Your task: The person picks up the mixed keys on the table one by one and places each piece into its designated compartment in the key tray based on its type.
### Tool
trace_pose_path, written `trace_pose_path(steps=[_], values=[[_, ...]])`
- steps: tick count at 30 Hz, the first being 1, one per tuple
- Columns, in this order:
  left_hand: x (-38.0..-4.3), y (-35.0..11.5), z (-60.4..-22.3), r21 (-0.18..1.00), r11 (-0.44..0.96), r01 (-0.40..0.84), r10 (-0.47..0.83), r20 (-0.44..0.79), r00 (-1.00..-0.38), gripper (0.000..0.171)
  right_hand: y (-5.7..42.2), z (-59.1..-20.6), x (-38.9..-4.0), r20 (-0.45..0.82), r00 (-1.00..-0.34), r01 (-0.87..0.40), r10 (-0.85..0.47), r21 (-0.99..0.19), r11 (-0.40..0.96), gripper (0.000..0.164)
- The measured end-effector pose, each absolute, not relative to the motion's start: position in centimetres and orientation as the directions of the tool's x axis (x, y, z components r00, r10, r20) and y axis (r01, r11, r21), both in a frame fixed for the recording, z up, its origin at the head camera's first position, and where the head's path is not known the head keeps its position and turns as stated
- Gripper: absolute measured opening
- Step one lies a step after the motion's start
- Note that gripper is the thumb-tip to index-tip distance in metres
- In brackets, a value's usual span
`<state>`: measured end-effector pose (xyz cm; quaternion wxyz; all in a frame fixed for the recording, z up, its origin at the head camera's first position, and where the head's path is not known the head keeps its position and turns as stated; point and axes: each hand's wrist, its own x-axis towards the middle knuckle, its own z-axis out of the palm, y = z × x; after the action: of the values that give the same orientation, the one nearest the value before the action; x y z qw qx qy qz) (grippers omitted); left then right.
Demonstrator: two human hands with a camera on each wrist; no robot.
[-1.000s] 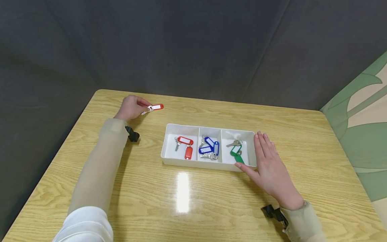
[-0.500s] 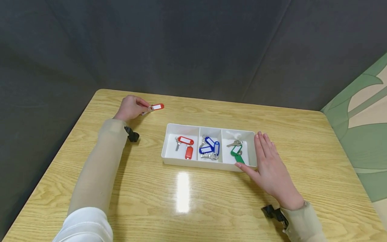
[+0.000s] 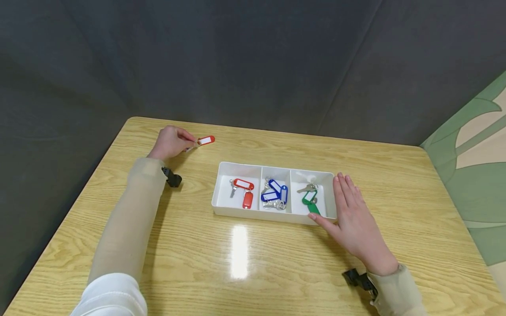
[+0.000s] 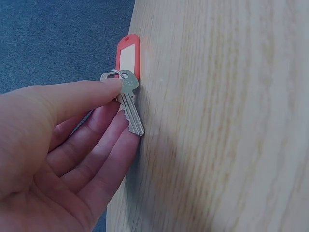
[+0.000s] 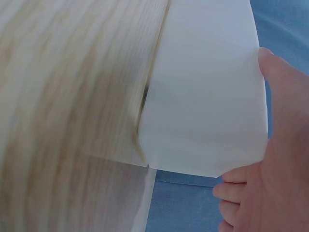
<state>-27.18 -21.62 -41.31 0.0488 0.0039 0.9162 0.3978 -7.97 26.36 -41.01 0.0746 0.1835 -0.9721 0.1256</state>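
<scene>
At the far left of the table, my left hand (image 3: 171,141) pinches a key (image 4: 129,99) by its head between thumb and fingers. A red key tag (image 4: 128,57) with a white label hangs on the key's ring, close to the tabletop. My right hand (image 3: 356,221) lies with straight fingers along the right end of a white divided tray (image 3: 253,213), its thumb at the front rim. Inside the tray, the left compartment has red-tagged keys (image 3: 243,184), the middle one blue-tagged keys (image 3: 270,196), and the right one green-tagged keys (image 3: 310,196).
The wooden table (image 3: 189,259) has a back edge just beyond the left hand. Behind it hangs a dark grey curtain (image 3: 237,66). A green leaf-patterned surface (image 3: 482,175) borders the right side.
The pinched key has turned a little between the left fingers, and less of its head shows now. The right hand and tray keep their places.
</scene>
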Motion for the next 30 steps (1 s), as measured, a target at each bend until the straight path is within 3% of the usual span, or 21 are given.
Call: trace_pose_path(steps=[30], values=[[-25.9, -20.5, -40.5, 0.727, 0.684, 0.061, 0.044, 0.042, -0.998, 0.012, 26.5, -41.2, -7.9, 0.198, -0.920, -0.377, -0.337, -0.228, 0.898, 0.106]])
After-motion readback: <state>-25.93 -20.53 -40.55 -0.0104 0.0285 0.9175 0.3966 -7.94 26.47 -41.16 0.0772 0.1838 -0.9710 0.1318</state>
